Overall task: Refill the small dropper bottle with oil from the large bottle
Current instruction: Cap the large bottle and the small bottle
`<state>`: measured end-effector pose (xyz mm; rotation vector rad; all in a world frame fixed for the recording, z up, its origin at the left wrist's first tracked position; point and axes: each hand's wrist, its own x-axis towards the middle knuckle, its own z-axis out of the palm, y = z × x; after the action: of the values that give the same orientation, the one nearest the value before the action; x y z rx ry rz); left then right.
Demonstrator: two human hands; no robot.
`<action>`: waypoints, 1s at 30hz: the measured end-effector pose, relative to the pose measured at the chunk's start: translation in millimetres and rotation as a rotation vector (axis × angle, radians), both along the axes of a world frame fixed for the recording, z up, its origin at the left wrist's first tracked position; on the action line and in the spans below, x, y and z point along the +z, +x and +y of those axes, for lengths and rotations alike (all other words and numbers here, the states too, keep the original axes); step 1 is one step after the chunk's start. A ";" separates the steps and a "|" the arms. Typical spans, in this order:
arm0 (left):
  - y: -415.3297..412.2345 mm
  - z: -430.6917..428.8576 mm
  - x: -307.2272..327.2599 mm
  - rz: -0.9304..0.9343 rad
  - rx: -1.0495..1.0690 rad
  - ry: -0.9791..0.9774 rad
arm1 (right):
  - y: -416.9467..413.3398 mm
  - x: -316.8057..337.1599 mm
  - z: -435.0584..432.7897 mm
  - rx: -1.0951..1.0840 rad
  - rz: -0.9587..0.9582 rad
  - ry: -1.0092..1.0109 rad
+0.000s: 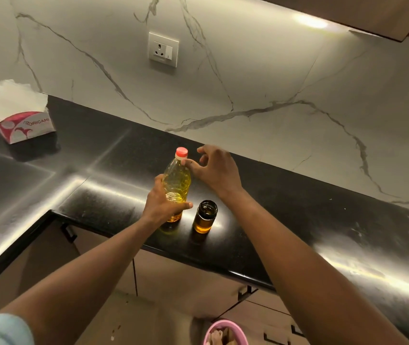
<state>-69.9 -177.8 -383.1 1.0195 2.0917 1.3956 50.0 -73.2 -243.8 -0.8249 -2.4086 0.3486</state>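
Steadiness matters: my left hand (164,204) grips the oil bottle (176,179) while my right hand (217,170) hovers spread beside its cap (181,152).

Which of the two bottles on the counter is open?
The small amber bottle: its mouth is uncovered, with no dropper or lid on it. The large oil bottle, gripped by the left hand, has its red cap on.

Head view, looking down, close over countertop (298,207).
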 end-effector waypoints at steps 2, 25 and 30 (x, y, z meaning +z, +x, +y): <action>3.0 -5.6 1.7 0.040 0.020 0.008 | 13.0 -4.3 3.5 -0.033 0.016 -0.050; 119.7 20.0 37.1 0.884 -0.429 -0.001 | 154.1 -82.8 27.7 -0.251 -0.178 -0.122; 147.6 40.5 23.4 0.805 -0.479 -0.128 | 196.8 -98.4 50.4 -0.362 -0.186 -0.234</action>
<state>77.7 -137.3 -359.7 2.0963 2.1485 0.6442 246.8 -22.9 -342.2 -1.4285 -2.3472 0.4294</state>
